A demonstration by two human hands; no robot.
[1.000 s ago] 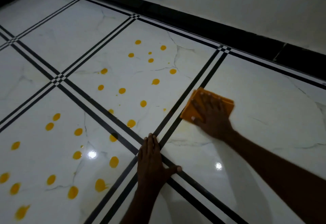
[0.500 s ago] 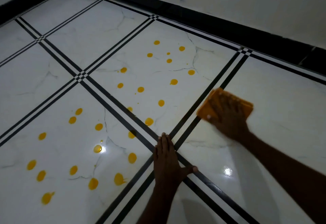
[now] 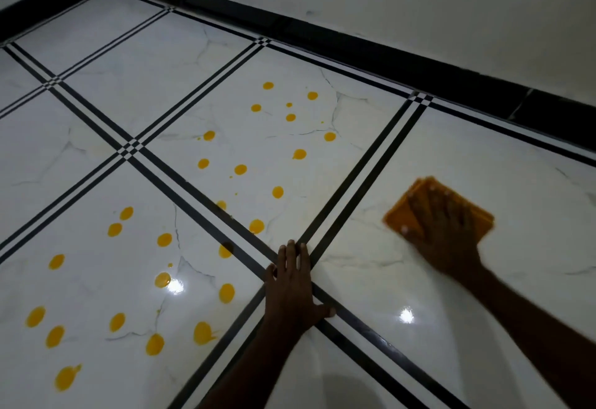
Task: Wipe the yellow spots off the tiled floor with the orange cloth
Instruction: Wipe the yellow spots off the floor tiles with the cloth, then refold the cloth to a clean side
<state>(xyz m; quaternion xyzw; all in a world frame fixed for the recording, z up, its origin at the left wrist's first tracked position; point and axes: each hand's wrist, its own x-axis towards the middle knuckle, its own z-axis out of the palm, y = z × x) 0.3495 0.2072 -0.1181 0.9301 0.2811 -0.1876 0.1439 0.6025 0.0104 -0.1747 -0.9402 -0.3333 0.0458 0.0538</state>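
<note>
White marbled floor (image 3: 483, 157) with black double lines, yellow spots (image 3: 240, 169), orange cloth (image 3: 400, 212).

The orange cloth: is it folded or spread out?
Folded. The orange cloth forms a compact pad under the right hand, with stacked layer edges along its far-left side.

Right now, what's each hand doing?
Left hand: open, flat on the floor, holding nothing.
Right hand: open, fingers spread, pressing the orange cloth onto the floor.
</note>
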